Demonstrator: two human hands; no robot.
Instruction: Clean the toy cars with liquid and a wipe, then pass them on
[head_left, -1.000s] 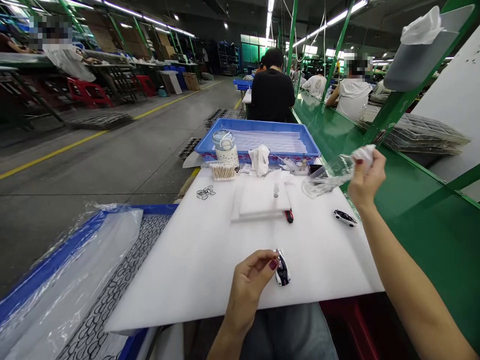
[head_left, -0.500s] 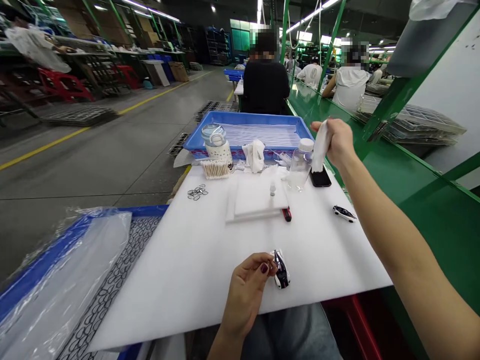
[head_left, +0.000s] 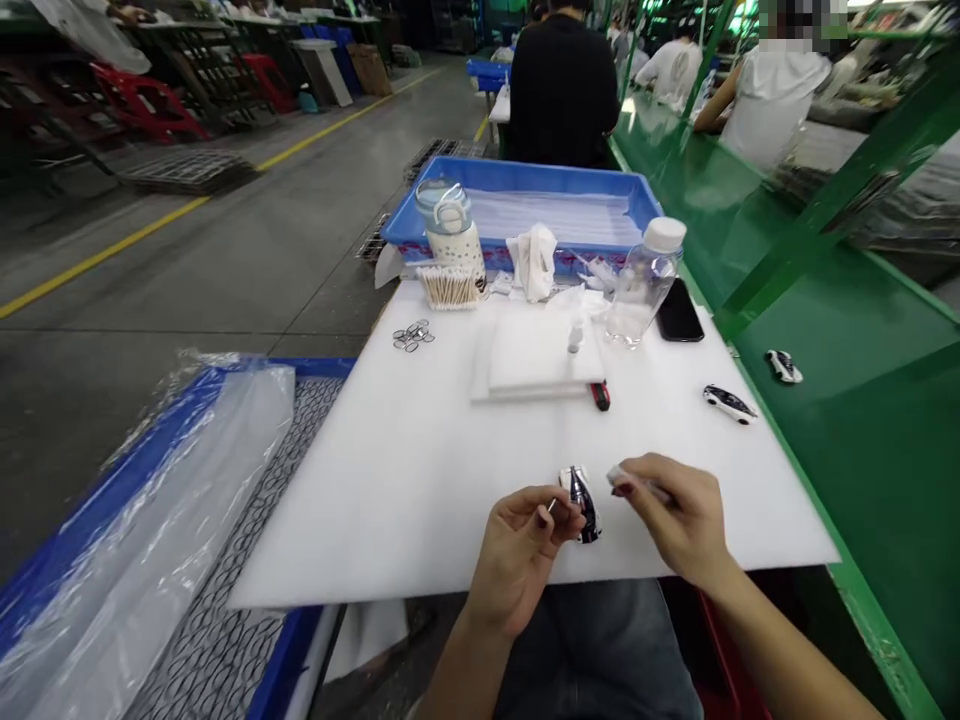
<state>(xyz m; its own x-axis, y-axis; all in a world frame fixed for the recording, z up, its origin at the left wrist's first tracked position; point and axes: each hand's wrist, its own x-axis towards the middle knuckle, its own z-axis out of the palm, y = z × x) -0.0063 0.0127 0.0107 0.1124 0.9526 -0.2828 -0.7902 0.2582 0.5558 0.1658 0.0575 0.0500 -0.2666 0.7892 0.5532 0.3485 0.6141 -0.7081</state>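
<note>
Over the near part of the white table top, my left hand [head_left: 525, 550] is pinched on a small thin piece with a shiny edge, too small to name. Just beyond its fingertips a white and black toy car [head_left: 586, 515] lies on the table, partly hidden by the fingers. To the right of that car, my right hand [head_left: 679, 515] is closed around a slim whitish thing [head_left: 616, 476]. Its pale end pokes out past the thumb toward the car, and the fingers cover most of it. The two hands are apart.
Rings [head_left: 413, 336], cotton swabs [head_left: 452, 288], a foam block [head_left: 544, 350], a red and black tool [head_left: 600, 396], a clear bottle [head_left: 641, 285] and a phone [head_left: 680, 312] are on the table. More toy cars [head_left: 730, 403] sit rightward. Blue trays [head_left: 525, 172] stand behind and at left.
My right hand has come down from beside the phone to near the toy car, still holding the whitish thing. My left hand keeps its pinch beside the car. The view has tilted downward.
</note>
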